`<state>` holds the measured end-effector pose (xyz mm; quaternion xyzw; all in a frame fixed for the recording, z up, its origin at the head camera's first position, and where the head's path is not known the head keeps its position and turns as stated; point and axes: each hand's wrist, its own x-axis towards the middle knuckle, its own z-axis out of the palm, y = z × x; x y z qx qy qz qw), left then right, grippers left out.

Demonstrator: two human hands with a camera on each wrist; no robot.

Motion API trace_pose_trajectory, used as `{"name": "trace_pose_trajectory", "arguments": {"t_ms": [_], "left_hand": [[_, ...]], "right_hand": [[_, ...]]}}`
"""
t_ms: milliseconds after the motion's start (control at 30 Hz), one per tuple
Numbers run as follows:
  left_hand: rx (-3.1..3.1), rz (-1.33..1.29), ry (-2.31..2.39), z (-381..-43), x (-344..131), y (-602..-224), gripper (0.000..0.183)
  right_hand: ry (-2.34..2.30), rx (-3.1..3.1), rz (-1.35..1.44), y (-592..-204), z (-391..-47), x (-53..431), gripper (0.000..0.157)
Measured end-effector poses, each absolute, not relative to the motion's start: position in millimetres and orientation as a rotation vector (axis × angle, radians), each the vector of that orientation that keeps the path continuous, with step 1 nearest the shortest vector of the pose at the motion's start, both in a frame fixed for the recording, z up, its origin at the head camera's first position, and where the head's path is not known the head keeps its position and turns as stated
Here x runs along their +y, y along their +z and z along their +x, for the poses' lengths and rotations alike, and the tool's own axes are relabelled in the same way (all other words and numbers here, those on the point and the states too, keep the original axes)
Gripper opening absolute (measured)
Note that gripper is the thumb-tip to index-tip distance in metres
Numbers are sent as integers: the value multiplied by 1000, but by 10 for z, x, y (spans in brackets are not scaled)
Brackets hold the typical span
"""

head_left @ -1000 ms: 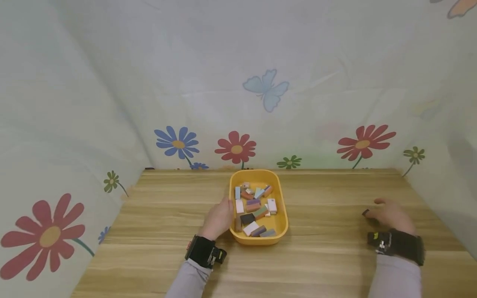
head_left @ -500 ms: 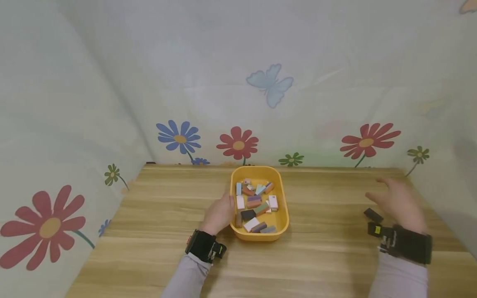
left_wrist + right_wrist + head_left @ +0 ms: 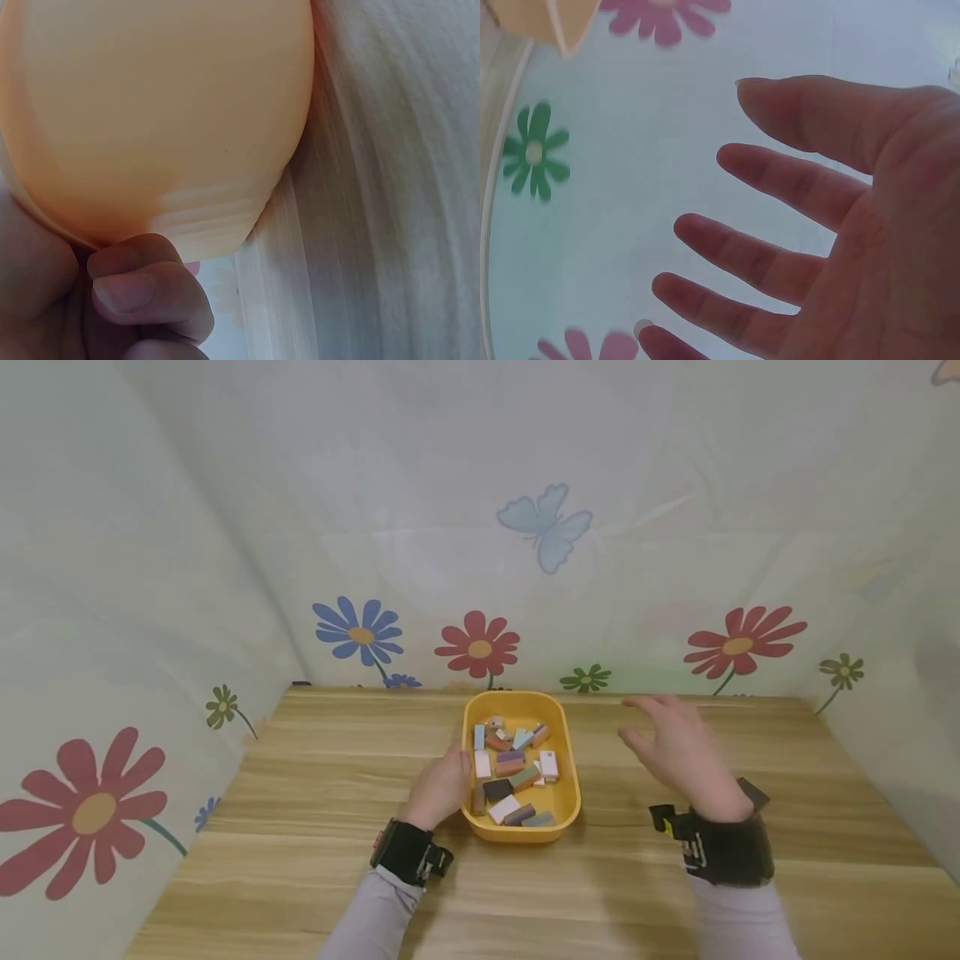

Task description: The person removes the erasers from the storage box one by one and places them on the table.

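Observation:
A yellow plastic bin (image 3: 573,810) stands on the wooden table, with several small rectangular blocks (image 3: 510,768) in white, blue, brown, green and black lying inside. My left hand (image 3: 438,789) grips the bin's left rim; in the left wrist view its curled fingers (image 3: 150,289) meet the bin wall (image 3: 172,112). To the right of the bin, my right hand (image 3: 682,756) is held above the table, thumb and fingers spread with nothing between them. The right wrist view shows the same bare palm (image 3: 840,247). A dark block (image 3: 753,793) lies on the table, partly hidden behind my right wrist.
The wooden table (image 3: 337,760) reaches back to a pale cloth backdrop (image 3: 405,485) printed with flowers and a butterfly. Cloth also hangs along the left and right sides. Black camera straps (image 3: 727,852) circle both wrists.
My right hand has let go of the dark block on the right of the table, then lifted and moved left toward the bin. The left hand stays on the rim.

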<state>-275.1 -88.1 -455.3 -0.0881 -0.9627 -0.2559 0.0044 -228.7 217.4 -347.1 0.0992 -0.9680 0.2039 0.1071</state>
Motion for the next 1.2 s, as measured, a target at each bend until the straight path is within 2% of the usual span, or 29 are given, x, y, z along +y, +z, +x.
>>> {"name": "trace_pose_trajectory", "arguments": {"t_ms": [300,533,867,1100,1200], "left_hand": [[-3030,-260,-805,-2757,-892,-4563,32],[-3043,-239,-793,-2746,-884,-4537,34],[-3055,-234,-773,-2738,-868,-4504,34],[-3018,-254,-751,-2747,-871,-4519,30],[-3023,-248,-753,-2744,-870,-4515,31]], "right_hand": [[509,-2877,506,-3627,-2282,1624,40],[431,-2841,718,-3794,-2309,1372,34],[507,-2981,790,-3983,-2352,1130,35],[638,-3035,864,-4093,-2338,992,16],[645,-3043,850,-4149,-2339,945,14]]}}
